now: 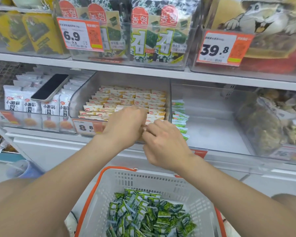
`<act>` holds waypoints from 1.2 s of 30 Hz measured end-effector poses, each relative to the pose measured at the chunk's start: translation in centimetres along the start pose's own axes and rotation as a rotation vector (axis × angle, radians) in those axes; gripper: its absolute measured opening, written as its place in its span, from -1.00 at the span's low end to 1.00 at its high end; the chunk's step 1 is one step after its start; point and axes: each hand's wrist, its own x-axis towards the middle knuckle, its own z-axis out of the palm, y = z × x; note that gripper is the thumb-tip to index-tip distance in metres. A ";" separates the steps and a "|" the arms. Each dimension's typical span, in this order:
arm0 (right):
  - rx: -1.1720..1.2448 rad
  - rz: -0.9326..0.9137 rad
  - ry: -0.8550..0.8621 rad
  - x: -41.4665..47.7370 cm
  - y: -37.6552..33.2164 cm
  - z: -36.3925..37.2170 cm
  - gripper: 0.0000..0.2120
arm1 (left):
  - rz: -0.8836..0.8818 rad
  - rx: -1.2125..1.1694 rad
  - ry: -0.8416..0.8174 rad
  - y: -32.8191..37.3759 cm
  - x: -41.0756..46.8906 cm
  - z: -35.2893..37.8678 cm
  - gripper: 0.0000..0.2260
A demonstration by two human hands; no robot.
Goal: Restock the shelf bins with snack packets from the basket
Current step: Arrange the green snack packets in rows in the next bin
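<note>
left hand point(126, 124): reaches over the front edge of the middle bin point(85, 100), fingers bent down onto the front row of orange-and-white packets point(126, 98); the fingertips are hidden, so i cannot tell whether it grips one or only presses.
right hand point(162, 144): just beside the left hand and touching it at the fingers; its fingers are curled and pinch the orange-and-white packets at the front right corner of the middle bin.
orange-and-white packets: stand on edge in tight rows that fill the middle bin from back to front.
basket point(143, 180): white with an orange rim, below the hands and close to the person, under the shelf edge.
green packets point(143, 214): a loose heap on the basket floor.
right bin point(212, 130): clear walls, with a short green row point(179, 117) of packets stacked against its left wall; bare floor beside it.
left bin point(32, 124): holds upright grey packets point(29, 106).
phone point(50, 87): lies tilted, screen up and dark, on top of the grey packets.
price tag point(85, 128): on the middle bin's front, partly behind the left wrist.
</note>
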 end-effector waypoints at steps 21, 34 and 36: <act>0.180 0.151 -1.088 -17.4 0.2 -0.5 -0.87 | 0.077 0.100 -0.900 11.0 -10.2 14.6 -0.85; 0.157 0.027 -1.253 -19.0 -1.7 2.9 -0.85 | 0.175 0.168 -1.074 13.4 -16.7 28.8 -0.93; 0.171 0.032 -1.253 -18.7 -1.7 2.7 -0.86 | 0.160 0.172 -1.076 13.7 -16.5 28.8 -0.89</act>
